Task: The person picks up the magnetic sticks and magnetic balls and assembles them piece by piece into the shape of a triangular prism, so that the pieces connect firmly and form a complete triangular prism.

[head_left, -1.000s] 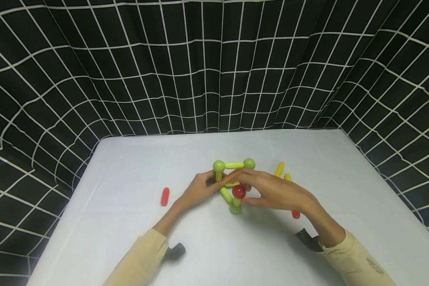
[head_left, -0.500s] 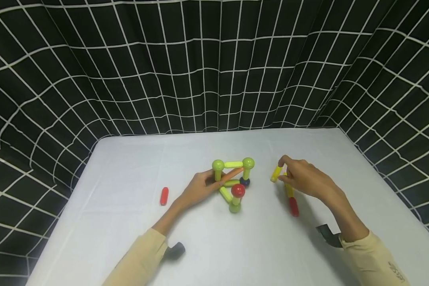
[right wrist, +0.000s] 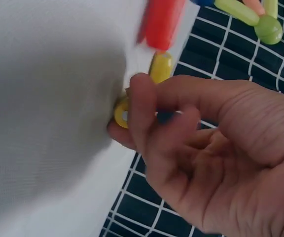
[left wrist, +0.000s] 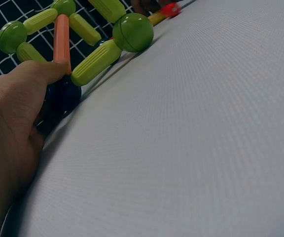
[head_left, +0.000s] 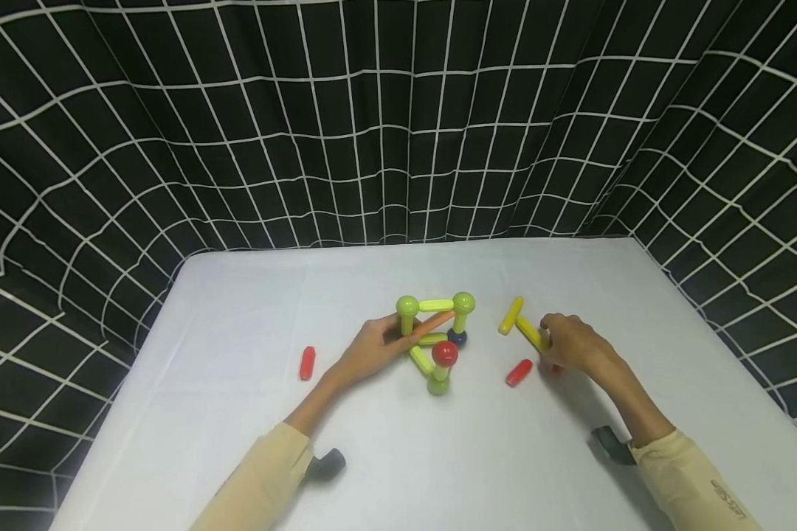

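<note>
My left hand (head_left: 372,346) grips the lower left corner of a magnetic ball-and-rod frame, thumb against an orange rod (left wrist: 61,42) just above a dark blue ball (left wrist: 65,94). Green balls (head_left: 408,306) and yellow-green rods (head_left: 435,304) make up most of the frame, and a red ball (head_left: 445,354) tops its front post. To the right, my right hand (head_left: 574,343) pinches one end of a yellow rod (head_left: 530,332) on the table. In the right wrist view its round yellow end (right wrist: 122,113) shows between the fingertips. A bit of red is partly hidden under this hand.
Another yellow rod (head_left: 511,316) lies just behind the pinched one. One red rod (head_left: 519,372) lies between the frame and my right hand; another red rod (head_left: 308,363) lies left. A black grid-patterned curtain (head_left: 345,133) surrounds the white table (head_left: 239,295).
My right hand has left the frame and moved right to the loose rods. A red rod now lies farther left, and the yellow rod has turned. My left hand keeps its grip.
</note>
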Motion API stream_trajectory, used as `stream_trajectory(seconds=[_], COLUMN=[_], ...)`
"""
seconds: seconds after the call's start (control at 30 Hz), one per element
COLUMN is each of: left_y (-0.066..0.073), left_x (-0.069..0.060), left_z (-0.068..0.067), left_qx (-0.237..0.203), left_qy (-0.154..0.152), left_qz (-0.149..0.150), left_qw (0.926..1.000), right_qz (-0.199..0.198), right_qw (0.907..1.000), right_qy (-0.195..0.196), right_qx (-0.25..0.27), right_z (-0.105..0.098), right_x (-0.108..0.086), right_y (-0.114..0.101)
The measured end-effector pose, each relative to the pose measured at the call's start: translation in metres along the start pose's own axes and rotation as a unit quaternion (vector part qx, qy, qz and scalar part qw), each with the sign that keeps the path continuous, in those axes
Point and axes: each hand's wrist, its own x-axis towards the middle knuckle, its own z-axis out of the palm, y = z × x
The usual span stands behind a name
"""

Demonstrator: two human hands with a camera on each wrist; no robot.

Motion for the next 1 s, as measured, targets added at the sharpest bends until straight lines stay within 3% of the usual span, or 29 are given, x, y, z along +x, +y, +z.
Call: stream_trajectory(seconds=[0.17,0.3,0.43,0.63,0.77,1.0], left_y=[0.000,0.002,0.003,0.003,0.002,0.000], left_x=[0.000,0.000,0.000,-0.001,-0.001,-0.001], left_z=[0.001,0.001,0.000,0.000,0.000,0.000], left_qx=[-0.010,-0.016,-0.010,-0.007,-0.008,-0.012], left_qy=[-0.002,-0.001,0.003,0.004,0.006,0.003], left_qz=[0.002,0.002,0.000,0.000,0.003,-0.001], left_qw=[0.9999,0.9999,0.9999,1.0000,0.9999,0.9999], right_qz=[0.018,0.007,-0.053,-0.156,-0.179,-0.205], right_qw=[0.9995,0.9973,0.9897,0.9672,0.9607,0.9629], right_qy=[0.022,0.063,0.129,0.200,0.212,0.175], right_qx=[-0.016,-0.036,-0.031,-0.010,0.003,0.019], right_z=[-0.003,-0.012,-0.022,-0.025,-0.024,-0.013], right_x=[-0.002,-0.009,-0.018,-0.033,-0.037,-0.034], right_y=[0.002,0.001,-0.008,-0.031,-0.044,-0.054])
